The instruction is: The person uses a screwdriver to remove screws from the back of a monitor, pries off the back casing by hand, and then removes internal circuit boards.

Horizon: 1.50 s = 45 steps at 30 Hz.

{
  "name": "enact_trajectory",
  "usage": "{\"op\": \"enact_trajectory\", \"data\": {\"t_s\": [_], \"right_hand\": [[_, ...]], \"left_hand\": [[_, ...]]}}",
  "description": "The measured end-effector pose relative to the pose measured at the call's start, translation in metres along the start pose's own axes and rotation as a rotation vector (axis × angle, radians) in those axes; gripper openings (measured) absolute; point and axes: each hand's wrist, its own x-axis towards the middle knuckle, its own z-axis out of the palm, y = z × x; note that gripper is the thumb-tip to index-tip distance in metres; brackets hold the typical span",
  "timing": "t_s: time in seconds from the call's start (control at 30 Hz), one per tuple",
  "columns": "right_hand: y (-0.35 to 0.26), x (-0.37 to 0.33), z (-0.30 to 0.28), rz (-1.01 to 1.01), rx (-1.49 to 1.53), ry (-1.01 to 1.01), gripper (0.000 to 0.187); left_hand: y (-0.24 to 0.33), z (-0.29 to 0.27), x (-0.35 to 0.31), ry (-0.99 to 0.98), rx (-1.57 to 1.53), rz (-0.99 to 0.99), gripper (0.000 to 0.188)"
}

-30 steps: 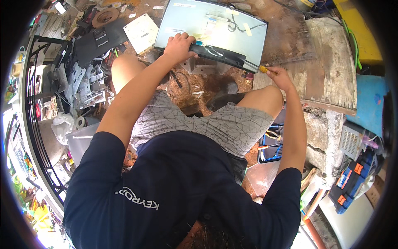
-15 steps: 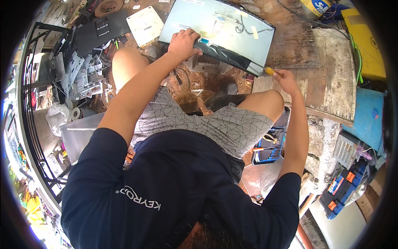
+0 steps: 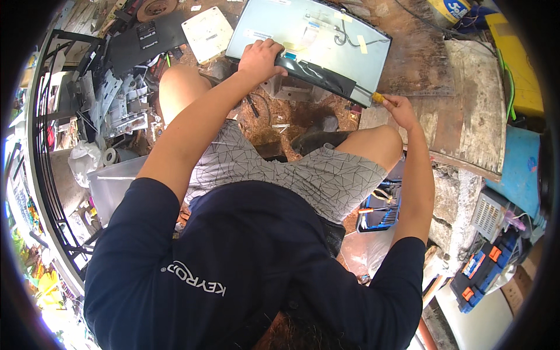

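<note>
A flat display panel (image 3: pixel 326 44) with a pale metal back lies tilted ahead of me, its far end cut off by the top of the view. Shiny black film (image 3: pixel 318 74) runs along its near edge. My left hand (image 3: pixel 261 61) is closed over that near edge, fingers on the back and thumb by the film. In my right hand (image 3: pixel 399 109) is a screwdriver with a yellow handle (image 3: pixel 378 98), pinched between the fingers. Its thin shaft reaches to the panel's near right corner, beside the end of the film. Whether the tip goes under the edge is too small to tell.
Wooden boards (image 3: pixel 461 105) lie under and right of the panel. Metal scraps (image 3: pixel 125 102) and a cream square casing (image 3: pixel 206 35) are at the left. A blue tool case (image 3: pixel 382 213) sits by my right thigh. A black metal rack (image 3: pixel 46 146) stands far left.
The screwdriver has shifted slightly left along the panel's near right corner. The black film there now reaches closer to the corner. My left hand keeps its hold on the edge.
</note>
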Motion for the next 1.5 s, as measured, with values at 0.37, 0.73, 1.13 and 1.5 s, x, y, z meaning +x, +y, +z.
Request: {"op": "enact_trajectory", "data": {"t_s": [0.37, 0.73, 1.13, 1.5], "right_hand": [[-0.053, -0.029, -0.018, -0.004, -0.264, 0.080, 0.035], [-0.013, 0.019, -0.004, -0.016, -0.015, -0.105, 0.031], [-0.019, 0.000, 0.005, 0.037, -0.030, -0.024, 0.031], [-0.061, -0.035, 0.007, -0.030, -0.215, 0.118, 0.033]], "left_hand": [[-0.002, -0.005, -0.005, 0.006, -0.010, -0.015, 0.069], [-0.005, -0.001, -0.003, 0.012, -0.030, -0.013, 0.068], [-0.007, 0.002, -0.004, 0.039, -0.036, 0.006, 0.069], [-0.010, 0.001, -0.006, 0.052, -0.042, -0.007, 0.068]]}}
